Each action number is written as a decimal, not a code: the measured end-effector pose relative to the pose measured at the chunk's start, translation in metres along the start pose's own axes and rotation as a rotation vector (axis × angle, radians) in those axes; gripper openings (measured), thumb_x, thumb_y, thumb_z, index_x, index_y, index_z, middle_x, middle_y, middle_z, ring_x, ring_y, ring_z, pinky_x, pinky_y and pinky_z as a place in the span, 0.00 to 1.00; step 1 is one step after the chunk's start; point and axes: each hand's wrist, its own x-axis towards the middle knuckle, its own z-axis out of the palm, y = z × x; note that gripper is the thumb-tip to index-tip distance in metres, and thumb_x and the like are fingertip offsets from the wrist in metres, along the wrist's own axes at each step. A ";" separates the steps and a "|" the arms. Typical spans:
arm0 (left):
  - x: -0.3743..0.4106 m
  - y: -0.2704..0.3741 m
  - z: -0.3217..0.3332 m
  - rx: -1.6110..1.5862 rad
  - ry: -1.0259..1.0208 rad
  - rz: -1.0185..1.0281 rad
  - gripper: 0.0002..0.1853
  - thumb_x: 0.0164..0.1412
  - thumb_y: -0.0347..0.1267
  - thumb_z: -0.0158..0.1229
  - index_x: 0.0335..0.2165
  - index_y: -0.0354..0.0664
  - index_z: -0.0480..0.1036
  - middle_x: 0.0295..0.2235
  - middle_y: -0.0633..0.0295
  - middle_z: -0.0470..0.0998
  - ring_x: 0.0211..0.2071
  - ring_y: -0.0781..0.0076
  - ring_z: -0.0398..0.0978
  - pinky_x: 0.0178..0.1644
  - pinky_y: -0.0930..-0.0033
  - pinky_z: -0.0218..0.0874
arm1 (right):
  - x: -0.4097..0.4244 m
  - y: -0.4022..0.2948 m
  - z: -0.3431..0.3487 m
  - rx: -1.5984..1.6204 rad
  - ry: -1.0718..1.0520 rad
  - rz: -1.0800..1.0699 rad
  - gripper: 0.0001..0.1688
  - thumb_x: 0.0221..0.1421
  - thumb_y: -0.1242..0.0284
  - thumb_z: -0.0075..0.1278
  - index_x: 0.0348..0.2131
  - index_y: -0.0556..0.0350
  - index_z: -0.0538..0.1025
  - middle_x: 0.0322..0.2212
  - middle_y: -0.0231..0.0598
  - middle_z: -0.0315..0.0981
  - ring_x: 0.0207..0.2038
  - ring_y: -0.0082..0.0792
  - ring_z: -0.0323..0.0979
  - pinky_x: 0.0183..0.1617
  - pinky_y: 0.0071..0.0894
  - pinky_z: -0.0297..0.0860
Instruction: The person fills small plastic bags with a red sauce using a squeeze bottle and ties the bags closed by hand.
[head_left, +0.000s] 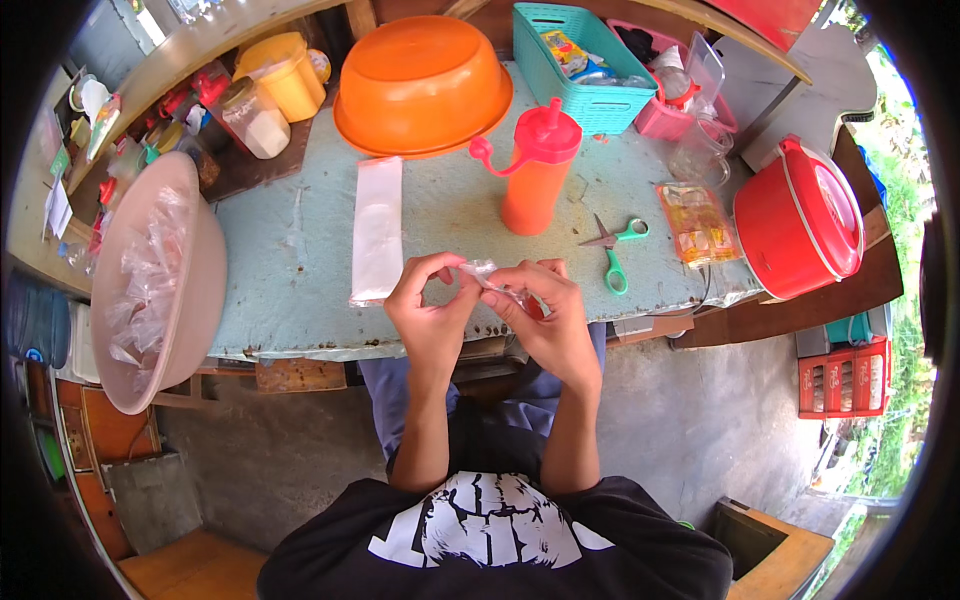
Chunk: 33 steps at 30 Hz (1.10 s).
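A small clear plastic bag (480, 271) is pinched between both hands above the table's near edge. My left hand (431, 300) grips its upper end with thumb and forefinger. Around its lower part, my right hand (541, 300) is closed, with something reddish showing between the fingers. Ahead and left lies a flat stack of clear plastic bags (377, 229). Scissors with green handles (615, 244) rest opened to the right, and an orange bottle with a red lid (541, 169) stands beyond. A pink basin (210, 277) at the left holds many filled plastic bags (150, 281).
An upturned orange basin (424, 82), a teal basket (592, 105) and a glass jug (701, 154) stand at the back. Yellow-orange sachets (699, 225) lie beside a red lidded container (799, 217) at the right. Jars (255, 120) stand back left.
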 end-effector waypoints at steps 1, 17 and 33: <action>-0.001 -0.002 0.000 -0.092 0.011 -0.047 0.11 0.50 0.14 0.62 0.34 0.33 0.77 0.30 0.64 0.77 0.30 0.78 0.70 0.39 0.75 0.65 | -0.001 0.000 0.002 0.025 0.006 0.013 0.09 0.52 0.74 0.66 0.35 0.53 0.82 0.21 0.28 0.71 0.24 0.26 0.58 0.42 0.28 0.56; 0.008 0.014 -0.003 -0.682 -0.138 -0.378 0.19 0.60 0.17 0.59 0.49 0.37 0.68 0.33 0.63 0.76 0.40 0.74 0.75 0.52 0.72 0.65 | 0.003 0.009 0.004 -0.092 0.149 -0.066 0.07 0.56 0.73 0.59 0.36 0.50 0.77 0.29 0.31 0.74 0.39 0.31 0.73 0.62 0.44 0.46; -0.008 0.008 0.014 -0.591 0.116 -0.354 0.12 0.59 0.16 0.61 0.42 0.33 0.73 0.32 0.61 0.78 0.35 0.75 0.75 0.44 0.69 0.68 | 0.002 0.018 0.024 0.468 0.172 0.348 0.10 0.64 0.70 0.55 0.42 0.57 0.79 0.27 0.27 0.73 0.29 0.16 0.68 0.30 0.18 0.59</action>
